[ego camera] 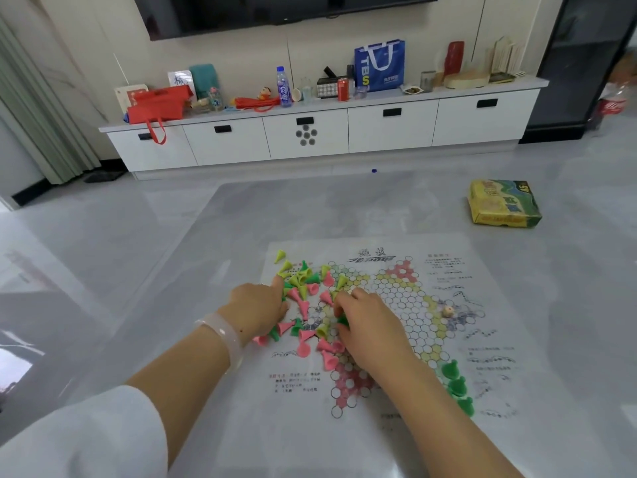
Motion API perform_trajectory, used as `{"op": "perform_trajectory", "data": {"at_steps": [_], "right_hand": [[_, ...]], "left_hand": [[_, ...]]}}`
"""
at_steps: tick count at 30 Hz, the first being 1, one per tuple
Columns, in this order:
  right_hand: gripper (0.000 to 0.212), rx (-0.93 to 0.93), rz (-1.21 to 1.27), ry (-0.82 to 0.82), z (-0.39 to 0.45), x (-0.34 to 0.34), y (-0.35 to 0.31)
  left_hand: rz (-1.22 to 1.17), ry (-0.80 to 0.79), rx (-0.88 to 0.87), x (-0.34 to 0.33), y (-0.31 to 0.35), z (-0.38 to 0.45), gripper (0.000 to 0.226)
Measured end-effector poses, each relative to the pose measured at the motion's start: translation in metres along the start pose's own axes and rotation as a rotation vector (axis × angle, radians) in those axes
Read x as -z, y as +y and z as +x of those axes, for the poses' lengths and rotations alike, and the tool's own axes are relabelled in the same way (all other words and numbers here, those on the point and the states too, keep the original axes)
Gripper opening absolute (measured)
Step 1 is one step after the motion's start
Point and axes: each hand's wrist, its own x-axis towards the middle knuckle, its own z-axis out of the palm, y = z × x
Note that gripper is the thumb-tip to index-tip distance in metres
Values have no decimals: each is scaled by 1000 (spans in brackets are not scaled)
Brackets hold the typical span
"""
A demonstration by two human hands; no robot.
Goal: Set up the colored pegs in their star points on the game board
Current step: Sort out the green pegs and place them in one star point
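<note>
A paper game board [386, 343] with a star of printed circles lies flat on the grey table. A loose heap of pink, yellow-green and dark green cone pegs [305, 298] covers its left part, most lying on their sides. Three dark green pegs [456, 386] stand upright along the star point at the lower right. My left hand [256, 310] rests on the heap's left edge with the index finger stretched out. My right hand [367, 327] has its fingers curled round a dark green peg [343, 320] in the middle of the heap.
A small die [447, 311] lies on the board's right side. The yellow-green game box [503, 207] sits on the table at the far right. A white TV cabinet [310, 132] loaded with bags and bottles stands against the wall beyond.
</note>
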Motion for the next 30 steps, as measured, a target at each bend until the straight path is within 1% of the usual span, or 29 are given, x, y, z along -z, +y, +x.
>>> {"op": "perform_trajectory", "data": {"at_steps": [3, 6, 9, 11, 15, 18, 20, 25, 28, 30], "right_hand": [[22, 11, -8, 12, -1, 0, 0], [27, 30, -6, 2, -2, 1, -1], [23, 41, 4, -19, -4, 1, -2], [19, 48, 9, 4, -5, 0, -2], [14, 51, 26, 59, -4, -1, -1], [7, 38, 103, 96, -4, 2, -2], [1, 25, 191, 136, -4, 7, -6], [2, -15, 382, 265, -7, 21, -14], [3, -23, 432, 267, -12, 26, -15], [6, -42, 457, 263, -15, 29, -15]], "left_hand": [[56, 52, -30, 1, 0, -2, 28], [16, 71, -31, 3, 1, -5, 22], [-63, 97, -34, 0, -1, -4, 16], [-128, 138, -33, -3, -7, -2, 5], [-346, 183, -14, -7, -20, -2, 9], [-409, 162, -6, -8, -24, -4, 8], [-369, 135, 8, -9, -23, -5, 9], [-198, 105, 20, -8, -19, -5, 15], [-127, 117, 30, -7, -19, -3, 19], [-121, 130, 23, -8, -19, -4, 18]]}}
